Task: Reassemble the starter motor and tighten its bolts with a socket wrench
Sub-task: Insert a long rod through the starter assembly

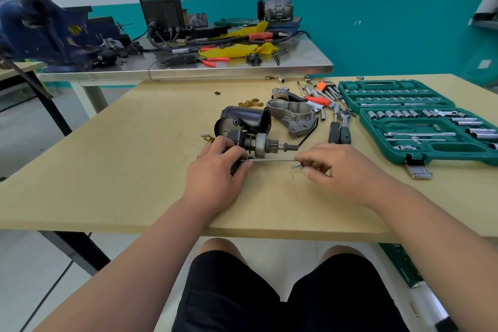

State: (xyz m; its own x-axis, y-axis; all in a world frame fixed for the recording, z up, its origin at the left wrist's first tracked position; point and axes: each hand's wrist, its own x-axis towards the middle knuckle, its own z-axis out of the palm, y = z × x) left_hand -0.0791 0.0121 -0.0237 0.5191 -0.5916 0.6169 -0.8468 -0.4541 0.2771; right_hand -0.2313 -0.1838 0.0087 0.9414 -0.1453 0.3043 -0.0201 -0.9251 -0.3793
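Observation:
The starter motor's inner assembly (258, 144), with its pinion gear and shaft pointing right, lies on the wooden table (134, 170). My left hand (218, 170) grips the assembly's left end. A long thin through bolt (272, 161) runs level in front of the assembly, and my right hand (339, 170) pinches its right end. Just behind lies the black cylindrical motor housing (246, 120) on its side. The grey aluminium nose housing (295, 116) rests further right. Two black-handled ratchet drivers (339, 133) lie beside it.
An open green socket set case (420, 127) fills the right side of the table. Loose sockets, hex keys and a red-handled tool (318, 100) lie at the back. A steel bench (188, 67) behind carries a welder, a blue vise and cables.

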